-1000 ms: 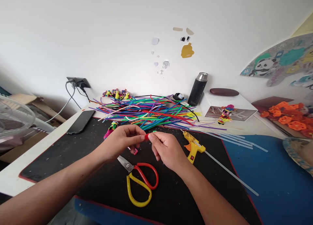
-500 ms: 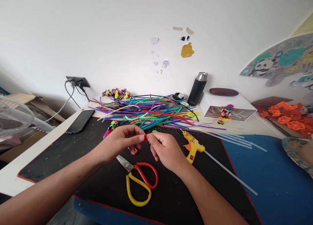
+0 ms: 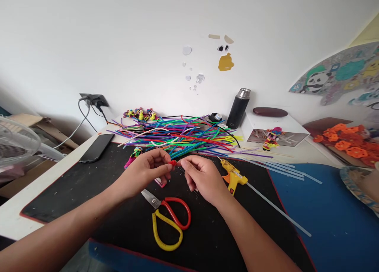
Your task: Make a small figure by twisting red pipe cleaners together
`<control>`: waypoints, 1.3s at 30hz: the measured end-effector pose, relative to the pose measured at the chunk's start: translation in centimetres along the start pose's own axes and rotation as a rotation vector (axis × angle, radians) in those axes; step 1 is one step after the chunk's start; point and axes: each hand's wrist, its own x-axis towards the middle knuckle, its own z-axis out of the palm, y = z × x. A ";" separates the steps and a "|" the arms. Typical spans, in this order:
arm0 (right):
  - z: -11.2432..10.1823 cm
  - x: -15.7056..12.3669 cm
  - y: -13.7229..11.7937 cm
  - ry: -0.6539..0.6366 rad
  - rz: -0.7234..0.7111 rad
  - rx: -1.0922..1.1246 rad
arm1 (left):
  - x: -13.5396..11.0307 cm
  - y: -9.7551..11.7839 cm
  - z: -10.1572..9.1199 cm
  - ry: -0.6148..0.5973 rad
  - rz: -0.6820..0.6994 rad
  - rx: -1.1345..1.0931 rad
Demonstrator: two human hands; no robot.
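Over the black mat, my left hand (image 3: pixel 151 169) is closed in a pinch on a small red curled piece of pipe cleaner (image 3: pixel 173 162). Just to its right, my right hand (image 3: pixel 201 177) has thumb and forefinger pressed together at the thin end of that red piece; its other fingers are curled under. Below the hands lie scissors (image 3: pixel 171 224) with one red and one yellow handle, blades toward the left hand. A yellow glue gun (image 3: pixel 233 176) with a long glue stick in it rests to the right of my right hand.
Behind the hands spreads a pile of coloured pipe cleaners (image 3: pixel 177 136). Small pipe-cleaner figures (image 3: pixel 140 114) stand at the back left. A phone (image 3: pixel 97 147) lies left, and a black flask (image 3: pixel 238 108) stands by a white box (image 3: pixel 278 126). Loose glue sticks (image 3: pixel 284 169) lie right.
My fingertips have moved slightly apart, my right hand a little to the right, so more of the red piece shows in my left pinch. The camera view has shifted slightly.
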 end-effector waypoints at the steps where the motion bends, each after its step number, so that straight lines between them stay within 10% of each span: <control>1: 0.0 0.0 0.0 0.014 -0.002 0.016 | 0.0 0.0 0.1 0.001 0.003 -0.001; 39: 0.7 0.0 0.1 -0.035 0.059 0.120 | -0.1 0.4 0.0 -0.013 0.029 0.201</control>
